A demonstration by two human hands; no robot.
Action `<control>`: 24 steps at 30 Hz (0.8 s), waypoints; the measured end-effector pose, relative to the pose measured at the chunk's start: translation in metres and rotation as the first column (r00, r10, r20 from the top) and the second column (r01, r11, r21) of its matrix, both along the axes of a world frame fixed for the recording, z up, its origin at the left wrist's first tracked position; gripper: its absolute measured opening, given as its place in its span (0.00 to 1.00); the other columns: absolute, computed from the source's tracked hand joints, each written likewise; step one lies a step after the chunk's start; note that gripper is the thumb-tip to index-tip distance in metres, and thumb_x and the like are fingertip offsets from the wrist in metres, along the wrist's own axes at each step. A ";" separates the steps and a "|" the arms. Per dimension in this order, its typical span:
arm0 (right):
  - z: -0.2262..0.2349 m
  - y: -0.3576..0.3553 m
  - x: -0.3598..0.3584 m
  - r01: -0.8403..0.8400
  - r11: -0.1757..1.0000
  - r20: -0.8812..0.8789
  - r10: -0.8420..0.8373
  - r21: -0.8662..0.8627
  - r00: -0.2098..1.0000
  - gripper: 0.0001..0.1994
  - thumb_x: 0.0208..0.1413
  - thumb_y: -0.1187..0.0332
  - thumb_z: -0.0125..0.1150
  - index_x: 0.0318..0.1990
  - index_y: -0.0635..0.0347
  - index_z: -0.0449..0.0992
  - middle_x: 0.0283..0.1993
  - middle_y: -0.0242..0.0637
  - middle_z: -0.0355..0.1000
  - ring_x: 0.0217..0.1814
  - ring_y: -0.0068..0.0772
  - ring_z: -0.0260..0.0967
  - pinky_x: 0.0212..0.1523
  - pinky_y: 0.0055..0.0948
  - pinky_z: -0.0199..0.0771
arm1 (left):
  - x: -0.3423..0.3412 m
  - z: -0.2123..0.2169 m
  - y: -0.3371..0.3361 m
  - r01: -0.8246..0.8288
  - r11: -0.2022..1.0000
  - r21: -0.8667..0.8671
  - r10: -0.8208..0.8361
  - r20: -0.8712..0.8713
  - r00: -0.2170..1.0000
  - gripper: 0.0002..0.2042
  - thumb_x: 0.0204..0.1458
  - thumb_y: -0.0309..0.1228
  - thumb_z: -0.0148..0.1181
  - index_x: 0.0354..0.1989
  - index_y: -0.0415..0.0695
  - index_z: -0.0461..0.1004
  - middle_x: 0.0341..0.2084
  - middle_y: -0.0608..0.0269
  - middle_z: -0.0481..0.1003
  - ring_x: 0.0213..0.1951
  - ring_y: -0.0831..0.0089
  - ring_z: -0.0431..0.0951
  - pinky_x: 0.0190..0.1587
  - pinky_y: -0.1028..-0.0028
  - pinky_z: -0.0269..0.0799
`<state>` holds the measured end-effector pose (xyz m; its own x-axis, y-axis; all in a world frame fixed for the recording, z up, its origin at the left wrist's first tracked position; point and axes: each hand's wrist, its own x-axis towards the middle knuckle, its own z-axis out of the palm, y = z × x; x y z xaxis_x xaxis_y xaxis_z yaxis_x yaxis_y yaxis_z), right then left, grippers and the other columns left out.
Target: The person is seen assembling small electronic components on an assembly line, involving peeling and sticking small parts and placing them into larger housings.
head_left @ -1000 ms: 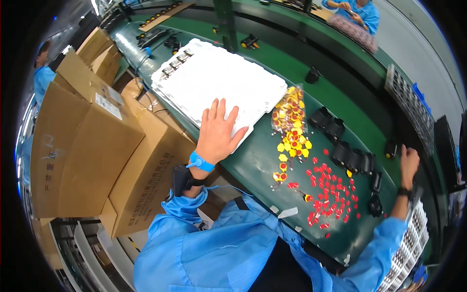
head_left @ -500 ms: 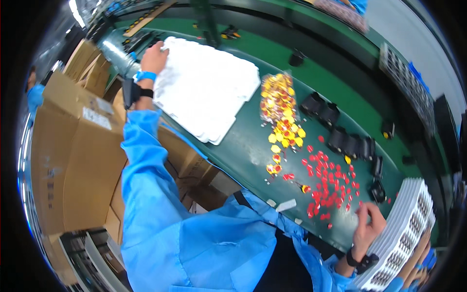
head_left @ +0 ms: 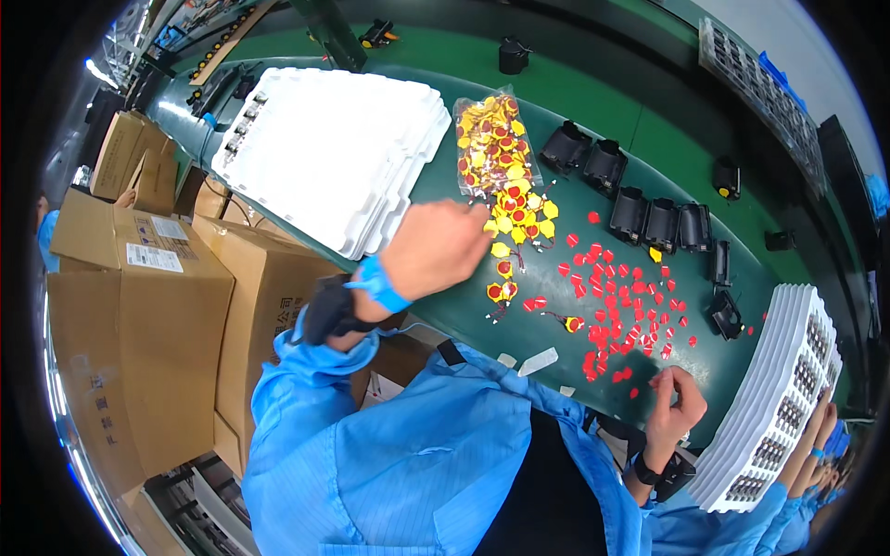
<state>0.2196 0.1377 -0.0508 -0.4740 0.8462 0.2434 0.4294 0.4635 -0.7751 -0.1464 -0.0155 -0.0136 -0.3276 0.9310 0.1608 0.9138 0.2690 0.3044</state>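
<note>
My left hand [head_left: 436,246] is over the table beside small yellow pieces [head_left: 519,215] with red-brown centres and thin wires. Its fingers are curled, their tips partly hidden, and I cannot make out anything in them. A clear bag [head_left: 496,139] full of the same pieces lies just beyond. My right hand [head_left: 675,408] is low at the near right edge, thumb and fingertips pinched together; whatever may be between them is too small to name. Ahead of it, many small red discs [head_left: 619,315] are scattered, with one wired yellow piece [head_left: 573,324] to their left.
White plastic trays [head_left: 324,148] are stacked at left, small metal parts along one end. More stacked trays [head_left: 788,398] stand at right, with another person's hands [head_left: 811,440] on them. Black plastic housings [head_left: 662,222] line the far side. Cardboard boxes [head_left: 139,334] stand left of the table.
My left hand has moved from the far-left end of the white trays rightward and nearer, to the yellow pieces. My right hand has shifted slightly left. The whole view has also shifted.
</note>
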 end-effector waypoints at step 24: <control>0.035 -0.016 -0.038 -0.294 0.905 -0.235 0.372 0.307 0.898 0.03 0.47 0.84 0.63 0.29 0.69 0.76 0.24 0.43 0.73 0.23 0.43 0.72 0.26 0.33 0.71 | 0.015 -0.039 0.024 -0.379 0.925 0.032 0.380 -0.029 0.924 0.09 0.50 0.29 0.58 0.35 0.36 0.73 0.25 0.42 0.76 0.30 0.42 0.78 0.32 0.49 0.73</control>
